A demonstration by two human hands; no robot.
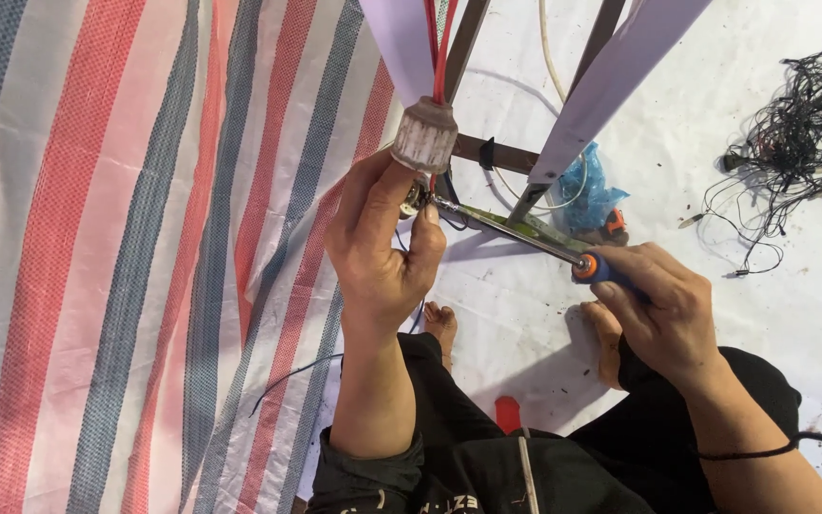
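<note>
The left hand (380, 249) pinches a small metal fitting (415, 198) just under the white ribbed cap (425, 134) with red wires, while the right hand (663, 309) is closed around the screwdriver (525, 234), tip at that fitting, above a blue plastic bag (594, 195), contents unclear.

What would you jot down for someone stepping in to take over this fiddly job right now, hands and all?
Left hand: pinches a small metal part just under the white ribbed cap, where red wires enter from above.
Right hand: grips the screwdriver by its orange and blue handle; its tip sits at the part in the left fingers.
Around: pale fan blades overhead, a tangle of black wires on the white sheet at right, a striped tarp at left.
Done: tip seated. Left: how far the fastening is turned cannot be told.
</note>
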